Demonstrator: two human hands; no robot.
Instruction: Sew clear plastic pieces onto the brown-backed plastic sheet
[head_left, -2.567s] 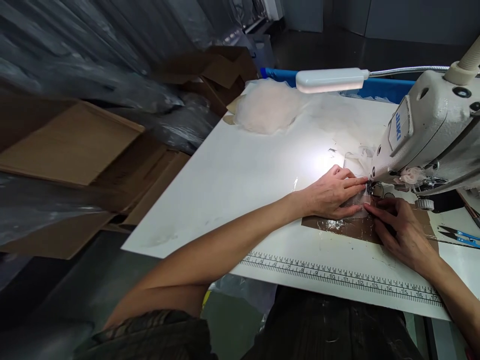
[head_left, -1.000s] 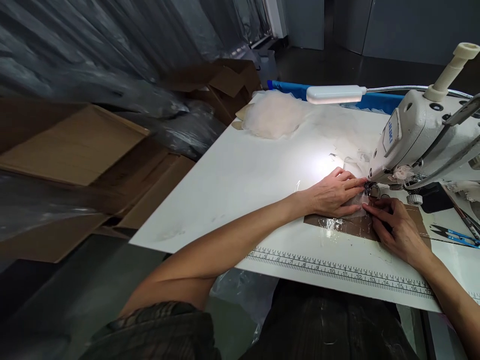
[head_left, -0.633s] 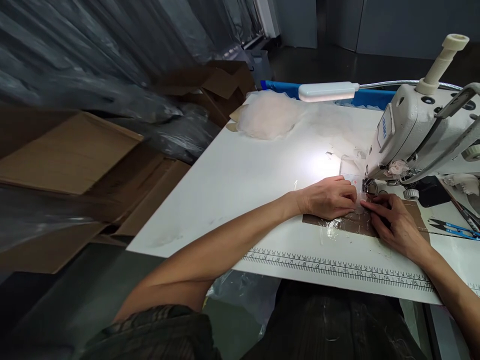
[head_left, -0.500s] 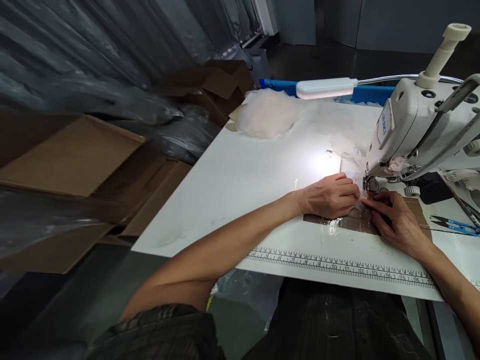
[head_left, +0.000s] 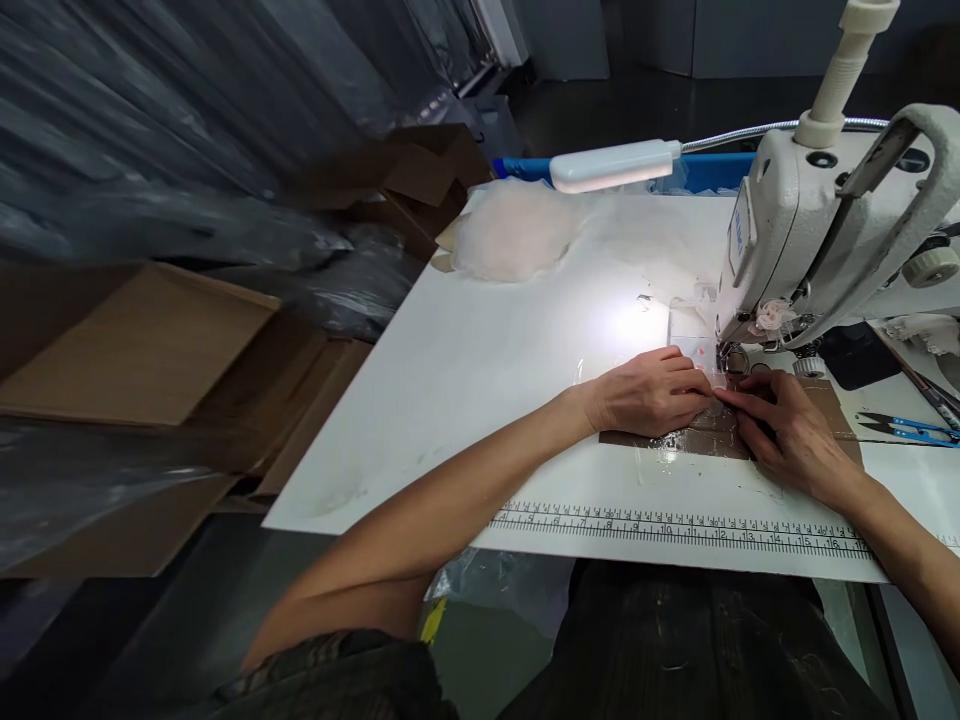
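Just in front of the needle area of a white sewing machine (head_left: 772, 220), both hands meet over a small piece of thin, pale sheer fabric (head_left: 720, 383). My left hand (head_left: 660, 392) has its fingers curled and pressed down on the fabric's left side. From the right, my right hand (head_left: 791, 430) pinches the near edge, its index finger pointing at the left fingertips. The presser foot (head_left: 723, 357) stands right behind the fingers. More sheer fabric (head_left: 697, 305) lies behind it. Part of the piece is hidden under the fingers.
A pale sheer fabric pile (head_left: 517, 230) lies at the table's far left, near a white lamp (head_left: 615, 166). Blue thread snips (head_left: 911, 430) lie right of my right hand. A ruler strip (head_left: 675, 527) runs along the front edge. Cardboard boxes (head_left: 135, 345) stand left of the table.
The camera view has turned slightly, so the machine and lamp appear farther left. Both hands keep nearly the same hold on the fabric by the presser foot.
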